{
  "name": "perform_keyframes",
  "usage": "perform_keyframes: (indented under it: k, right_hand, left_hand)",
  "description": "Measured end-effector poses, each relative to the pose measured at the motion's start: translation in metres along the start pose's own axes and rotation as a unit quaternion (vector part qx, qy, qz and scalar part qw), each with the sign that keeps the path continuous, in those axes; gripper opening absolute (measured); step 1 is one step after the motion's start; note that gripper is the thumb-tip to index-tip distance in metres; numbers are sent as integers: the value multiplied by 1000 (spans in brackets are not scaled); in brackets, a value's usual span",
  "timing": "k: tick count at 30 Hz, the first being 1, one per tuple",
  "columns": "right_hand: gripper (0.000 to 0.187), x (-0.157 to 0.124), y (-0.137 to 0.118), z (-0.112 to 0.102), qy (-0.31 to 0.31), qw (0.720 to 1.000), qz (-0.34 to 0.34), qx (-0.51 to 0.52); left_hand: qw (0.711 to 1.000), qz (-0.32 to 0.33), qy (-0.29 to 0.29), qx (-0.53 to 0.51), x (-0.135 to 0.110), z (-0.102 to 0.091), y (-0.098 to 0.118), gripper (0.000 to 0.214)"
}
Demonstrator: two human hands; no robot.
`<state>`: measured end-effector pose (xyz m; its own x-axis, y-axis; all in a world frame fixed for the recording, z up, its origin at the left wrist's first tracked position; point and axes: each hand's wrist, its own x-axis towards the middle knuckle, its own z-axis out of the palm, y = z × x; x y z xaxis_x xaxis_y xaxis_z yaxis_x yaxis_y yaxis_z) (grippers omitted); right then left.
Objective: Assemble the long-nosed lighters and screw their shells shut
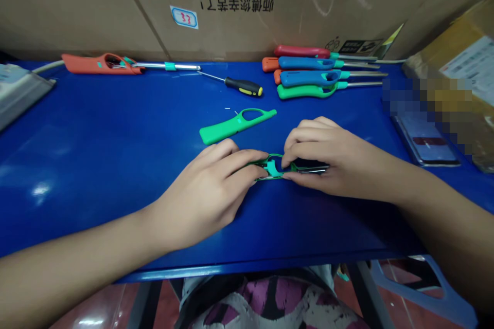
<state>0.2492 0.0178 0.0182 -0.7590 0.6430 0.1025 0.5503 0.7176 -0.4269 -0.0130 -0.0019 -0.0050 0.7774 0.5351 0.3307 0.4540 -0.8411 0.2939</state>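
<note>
Between my hands lies an opened green long-neck lighter, its teal trigger and part of the metal tube showing. My left hand is closed on its handle end, fingertips beside the trigger and hiding most of the handle. Thumb and fingers of my right hand pinch the lighter at the trigger loop, near the tube. Just beyond my left hand rests a separate green half-shell, its loop pointing right.
Several assembled lighters lie at back right. An orange opened lighter and a screwdriver lie at the back. A cardboard box borders the blue table; a phone sits right, beside a taped parcel.
</note>
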Motion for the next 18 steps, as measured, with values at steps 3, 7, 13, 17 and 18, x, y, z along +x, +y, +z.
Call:
perform_keyframes:
  k: [3,7,13,17,18]
  right_hand:
    - [10,1,-2,2,2,1000,2,10]
    - [11,4,-3,8,11,999,26,30]
    - [10,5,-5,13,28,998,51,33]
    - [10,6,-7,15,42,997,60,25]
    - [12,6,-8,15,45,996,67,23]
  left_hand:
    - [1000,0,-1,-3,0,0,0,26]
    - [1000,-1,-6,-2,0,-1,0,28]
    - [1000,5,-5,0,0,1,-1,28]
    - [1000,5,-1,-3,0,1,-2,27]
    - [1000,5,-2,-3,-1,0,-2,26]
